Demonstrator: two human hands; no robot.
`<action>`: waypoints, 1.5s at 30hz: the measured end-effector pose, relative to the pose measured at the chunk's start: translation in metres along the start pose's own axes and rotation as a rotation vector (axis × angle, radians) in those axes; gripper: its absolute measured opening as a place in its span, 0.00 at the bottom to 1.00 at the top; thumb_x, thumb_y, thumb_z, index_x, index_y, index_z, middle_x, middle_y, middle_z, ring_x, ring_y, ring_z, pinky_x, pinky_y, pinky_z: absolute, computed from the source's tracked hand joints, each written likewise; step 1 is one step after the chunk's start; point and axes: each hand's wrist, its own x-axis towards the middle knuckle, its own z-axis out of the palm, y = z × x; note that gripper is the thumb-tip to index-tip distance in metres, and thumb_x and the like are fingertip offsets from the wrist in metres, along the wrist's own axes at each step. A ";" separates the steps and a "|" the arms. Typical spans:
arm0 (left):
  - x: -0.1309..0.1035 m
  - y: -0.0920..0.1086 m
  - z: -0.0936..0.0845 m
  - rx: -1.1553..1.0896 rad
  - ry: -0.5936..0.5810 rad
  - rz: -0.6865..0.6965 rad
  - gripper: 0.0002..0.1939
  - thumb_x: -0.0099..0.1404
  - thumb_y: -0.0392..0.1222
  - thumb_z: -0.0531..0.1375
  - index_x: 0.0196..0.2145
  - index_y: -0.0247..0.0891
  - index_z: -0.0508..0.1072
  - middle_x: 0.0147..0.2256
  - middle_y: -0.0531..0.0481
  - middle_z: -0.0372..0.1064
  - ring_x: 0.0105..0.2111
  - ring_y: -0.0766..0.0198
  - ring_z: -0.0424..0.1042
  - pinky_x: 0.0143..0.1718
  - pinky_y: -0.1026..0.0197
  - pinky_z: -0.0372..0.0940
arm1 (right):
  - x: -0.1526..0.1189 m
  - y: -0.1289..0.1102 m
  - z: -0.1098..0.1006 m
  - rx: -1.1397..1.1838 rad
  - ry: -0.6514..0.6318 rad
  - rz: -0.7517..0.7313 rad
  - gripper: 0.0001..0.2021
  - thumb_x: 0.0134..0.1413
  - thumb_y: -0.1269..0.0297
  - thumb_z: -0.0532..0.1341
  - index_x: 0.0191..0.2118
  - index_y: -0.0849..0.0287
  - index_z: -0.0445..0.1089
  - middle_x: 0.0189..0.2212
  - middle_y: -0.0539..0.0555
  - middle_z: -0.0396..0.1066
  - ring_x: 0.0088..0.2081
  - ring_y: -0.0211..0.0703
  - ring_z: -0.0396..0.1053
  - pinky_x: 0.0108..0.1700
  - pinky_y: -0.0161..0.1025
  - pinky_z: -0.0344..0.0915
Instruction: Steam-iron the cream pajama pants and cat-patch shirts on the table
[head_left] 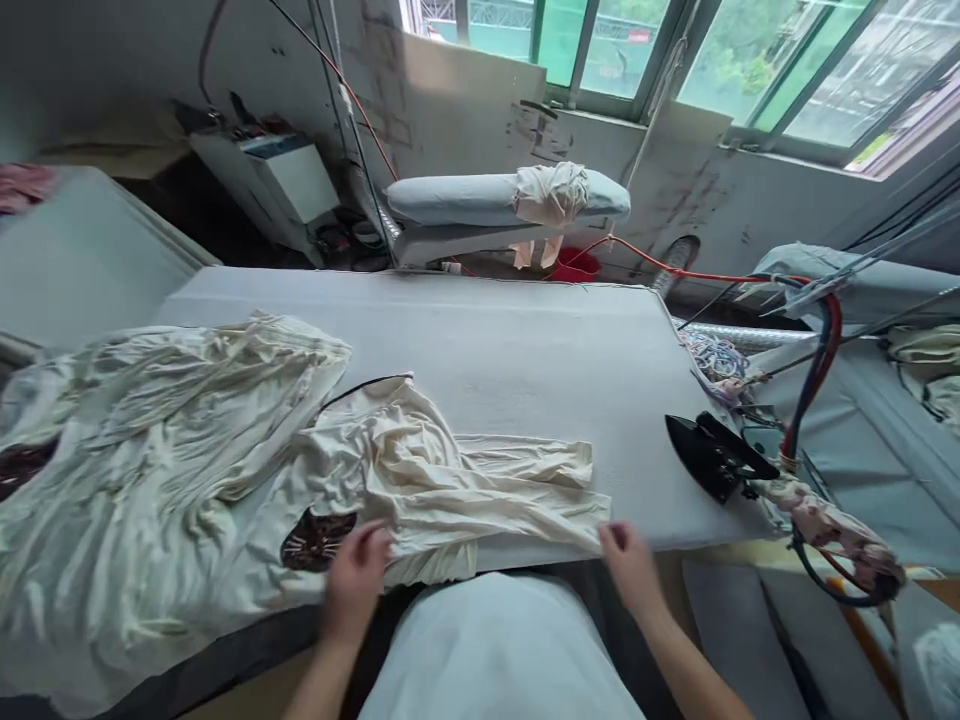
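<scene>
A cream garment (420, 460) with a dark brown patterned patch lies wrinkled on the white padded table (525, 350). Its two sleeves or legs stretch to the right. My left hand (358, 575) is closed at the garment's near edge, just right of the patch, and looks blurred. At the lower corner of the right end, my right hand (628, 568) pinches the cloth between thumb and fingers. A larger heap of cream cloth (165, 450) covers the table's left side and hangs over the front edge.
A black iron (716, 455) rests at the table's right end, with a wrapped handle and cables. Behind the table stands a narrow padded arm (465, 200) with cloth tied round it. A red bucket (576, 265) is below it. Orange and black hoses run at the right.
</scene>
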 end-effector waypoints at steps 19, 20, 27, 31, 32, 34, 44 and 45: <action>0.042 0.114 0.049 0.170 -0.642 0.610 0.08 0.66 0.44 0.54 0.33 0.41 0.70 0.30 0.53 0.73 0.30 0.62 0.69 0.33 0.62 0.55 | 0.017 -0.004 0.007 -0.049 0.373 0.133 0.26 0.47 0.42 0.64 0.43 0.59 0.71 0.39 0.60 0.75 0.37 0.49 0.73 0.41 0.42 0.69; 0.040 0.114 0.048 0.138 -0.625 0.596 0.09 0.67 0.45 0.54 0.32 0.41 0.69 0.29 0.53 0.72 0.30 0.63 0.69 0.32 0.62 0.55 | 0.017 -0.003 0.014 -0.038 0.394 0.100 0.27 0.49 0.42 0.63 0.46 0.60 0.71 0.42 0.61 0.75 0.35 0.48 0.72 0.42 0.43 0.69; 0.047 0.125 0.052 0.107 -0.646 0.475 0.08 0.65 0.46 0.54 0.32 0.40 0.68 0.28 0.54 0.71 0.27 0.64 0.68 0.30 0.62 0.55 | 0.048 -0.021 0.010 -0.091 0.228 -0.007 0.19 0.52 0.46 0.59 0.39 0.56 0.74 0.38 0.58 0.76 0.38 0.50 0.73 0.45 0.45 0.68; 0.043 0.121 0.053 0.022 -0.668 0.516 0.07 0.62 0.45 0.55 0.30 0.40 0.68 0.28 0.53 0.69 0.29 0.64 0.66 0.31 0.62 0.57 | 0.053 -0.027 -0.013 -0.017 0.148 -0.003 0.20 0.51 0.45 0.59 0.38 0.56 0.75 0.33 0.56 0.77 0.36 0.51 0.73 0.42 0.44 0.68; 0.040 0.120 0.053 -0.020 -0.684 0.539 0.07 0.62 0.45 0.56 0.30 0.40 0.68 0.28 0.53 0.69 0.29 0.64 0.66 0.32 0.62 0.58 | 0.050 -0.027 -0.019 -0.013 0.131 -0.004 0.20 0.51 0.45 0.59 0.38 0.56 0.76 0.32 0.55 0.77 0.35 0.50 0.73 0.41 0.44 0.68; 0.033 0.121 0.052 -0.074 -0.706 0.568 0.08 0.61 0.45 0.56 0.29 0.39 0.68 0.28 0.53 0.68 0.29 0.64 0.65 0.32 0.62 0.58 | 0.041 -0.030 -0.027 -0.056 0.149 -0.019 0.18 0.50 0.46 0.60 0.34 0.55 0.77 0.34 0.56 0.76 0.32 0.48 0.72 0.38 0.43 0.68; 0.022 0.150 0.032 -0.193 -0.561 0.622 0.10 0.64 0.48 0.56 0.31 0.39 0.71 0.30 0.51 0.69 0.30 0.63 0.66 0.34 0.60 0.62 | 0.011 -0.096 -0.054 0.477 0.117 -0.159 0.23 0.52 0.42 0.67 0.39 0.57 0.67 0.21 0.46 0.68 0.20 0.36 0.64 0.21 0.33 0.61; 0.017 0.157 0.026 -0.230 -0.488 0.630 0.11 0.64 0.49 0.57 0.33 0.39 0.71 0.31 0.51 0.70 0.32 0.62 0.67 0.36 0.60 0.63 | 0.006 -0.110 -0.056 0.486 0.143 -0.197 0.22 0.52 0.44 0.68 0.41 0.57 0.67 0.23 0.46 0.69 0.21 0.36 0.66 0.24 0.33 0.64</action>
